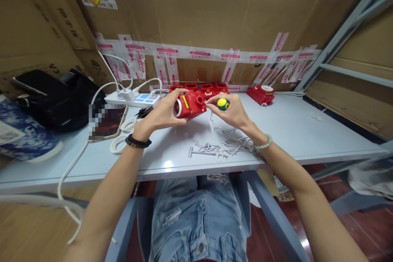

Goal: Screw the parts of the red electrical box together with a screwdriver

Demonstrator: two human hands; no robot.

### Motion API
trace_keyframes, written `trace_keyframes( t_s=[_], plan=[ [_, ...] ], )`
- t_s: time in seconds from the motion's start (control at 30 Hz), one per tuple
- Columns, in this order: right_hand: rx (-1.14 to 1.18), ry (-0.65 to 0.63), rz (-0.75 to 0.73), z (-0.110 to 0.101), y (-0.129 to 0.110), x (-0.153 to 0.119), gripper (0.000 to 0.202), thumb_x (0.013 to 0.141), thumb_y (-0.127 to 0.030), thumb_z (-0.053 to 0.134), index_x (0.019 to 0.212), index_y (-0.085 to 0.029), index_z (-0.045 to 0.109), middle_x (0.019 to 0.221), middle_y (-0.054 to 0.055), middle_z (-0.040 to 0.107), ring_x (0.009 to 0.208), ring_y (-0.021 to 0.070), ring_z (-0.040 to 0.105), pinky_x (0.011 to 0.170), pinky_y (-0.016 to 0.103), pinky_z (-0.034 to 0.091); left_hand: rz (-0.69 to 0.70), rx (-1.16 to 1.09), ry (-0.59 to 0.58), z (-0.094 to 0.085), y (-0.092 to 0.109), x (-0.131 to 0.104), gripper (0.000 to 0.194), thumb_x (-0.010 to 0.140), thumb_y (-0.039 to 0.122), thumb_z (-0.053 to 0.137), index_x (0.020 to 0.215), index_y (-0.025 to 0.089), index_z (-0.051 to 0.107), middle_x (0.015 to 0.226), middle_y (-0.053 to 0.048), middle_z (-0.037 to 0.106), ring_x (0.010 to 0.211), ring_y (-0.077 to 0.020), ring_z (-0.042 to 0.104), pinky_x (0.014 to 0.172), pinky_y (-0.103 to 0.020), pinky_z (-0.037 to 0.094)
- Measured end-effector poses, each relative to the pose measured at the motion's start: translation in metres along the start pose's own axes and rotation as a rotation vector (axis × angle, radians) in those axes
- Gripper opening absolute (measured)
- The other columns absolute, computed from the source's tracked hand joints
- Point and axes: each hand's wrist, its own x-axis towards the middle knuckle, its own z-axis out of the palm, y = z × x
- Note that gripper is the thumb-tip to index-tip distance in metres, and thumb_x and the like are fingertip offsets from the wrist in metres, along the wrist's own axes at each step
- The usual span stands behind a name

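Observation:
My left hand (161, 115) grips a red plastic housing (190, 105) with a yellow label and a white round opening, held above the grey table (288, 131). My right hand (231, 111) holds a screwdriver with a yellow and green handle (223, 103), its tip at the housing's right side. A pile of long metal screws (219, 148) lies on the table just below my hands.
More red housings (208, 88) stand at the table's back edge, and another red housing (261, 93) sits to the right. A white power strip (132, 99), a phone (107, 120), white tape rolls (121, 141) and a black bag (61, 100) lie at the left. Cardboard boxes wall the back.

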Motion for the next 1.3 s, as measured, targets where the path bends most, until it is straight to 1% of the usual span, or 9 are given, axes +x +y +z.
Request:
trace_keyframes(
  t_s=[0.13,0.27,0.4,0.6,0.77,0.83,0.93,1.1,1.3],
  plan=[
    [-0.053,0.051,-0.117,0.003,0.001,-0.002,0.014,0.082,-0.029,0.063,0.082,-0.018,0.072,0.083,0.003,0.074,0.079,0.0155,0.062,0.080,0.033,0.049,-0.009,-0.026,-0.015,-0.001,0.003,0.000,0.076,0.063,0.026,0.068,0.132,0.019,0.038,0.127,-0.009,0.056,0.107,-0.0268,0.059,0.093,-0.037,0.047],
    [-0.093,0.057,-0.169,0.004,0.002,-0.002,0.013,0.084,-0.030,0.061,0.082,-0.020,0.070,0.083,0.003,0.073,0.081,0.0162,0.060,0.082,0.034,0.048,-0.020,-0.034,-0.019,-0.001,0.005,-0.001,0.075,0.063,0.027,0.068,0.131,0.019,0.038,0.128,-0.009,0.055,0.107,-0.0273,0.058,0.094,-0.037,0.047],
    [-0.138,0.071,-0.227,0.005,0.001,-0.002,0.013,0.085,-0.029,0.060,0.080,-0.020,0.067,0.080,0.003,0.071,0.081,0.0170,0.058,0.080,0.035,0.049,-0.025,-0.056,-0.037,-0.001,0.004,-0.001,0.075,0.063,0.027,0.067,0.132,0.020,0.037,0.129,-0.008,0.055,0.108,-0.0276,0.058,0.094,-0.038,0.047],
    [-0.171,0.114,-0.309,0.008,0.003,-0.002,0.011,0.085,-0.027,0.060,0.077,-0.021,0.065,0.076,0.002,0.071,0.076,0.0164,0.059,0.078,0.036,0.049,-0.004,-0.091,-0.023,-0.001,0.006,0.000,0.073,0.064,0.027,0.067,0.131,0.019,0.038,0.130,-0.009,0.055,0.112,-0.0279,0.057,0.097,-0.039,0.045],
    [-0.139,0.178,-0.414,0.011,0.010,-0.001,0.007,0.082,-0.022,0.062,0.076,-0.021,0.065,0.076,0.002,0.072,0.073,0.0175,0.060,0.075,0.040,0.050,-0.034,-0.124,-0.025,-0.001,0.006,0.000,0.074,0.064,0.029,0.067,0.131,0.018,0.038,0.127,-0.010,0.056,0.107,-0.0267,0.060,0.091,-0.038,0.048],
    [-0.140,0.174,-0.422,0.011,0.010,0.000,0.005,0.082,-0.021,0.063,0.077,-0.021,0.065,0.077,0.002,0.072,0.073,0.0175,0.061,0.076,0.040,0.050,-0.039,-0.128,-0.024,-0.001,0.006,0.000,0.075,0.064,0.029,0.068,0.131,0.018,0.038,0.126,-0.010,0.056,0.107,-0.0269,0.060,0.090,-0.038,0.049],
    [-0.135,0.167,-0.390,0.011,0.009,-0.001,0.005,0.082,-0.022,0.064,0.077,-0.022,0.064,0.077,0.001,0.072,0.074,0.0177,0.062,0.077,0.041,0.050,-0.045,-0.131,-0.023,-0.001,0.006,0.000,0.075,0.064,0.029,0.068,0.131,0.018,0.038,0.126,-0.010,0.056,0.106,-0.0270,0.060,0.089,-0.038,0.049],
    [-0.102,0.199,-0.375,0.012,0.008,-0.002,0.007,0.082,-0.023,0.064,0.076,-0.021,0.064,0.077,0.002,0.072,0.074,0.0177,0.062,0.075,0.040,0.051,-0.045,-0.140,-0.022,0.000,0.006,0.000,0.073,0.064,0.030,0.068,0.130,0.018,0.039,0.125,-0.010,0.057,0.103,-0.0264,0.061,0.088,-0.037,0.050],
    [-0.112,0.221,-0.422,0.013,0.009,-0.001,0.005,0.082,-0.021,0.065,0.077,-0.020,0.065,0.077,0.003,0.071,0.074,0.0171,0.061,0.075,0.039,0.051,-0.029,-0.156,-0.015,0.000,0.007,0.000,0.072,0.064,0.029,0.068,0.129,0.018,0.040,0.125,-0.011,0.056,0.105,-0.0273,0.060,0.090,-0.039,0.049]
  ],
)
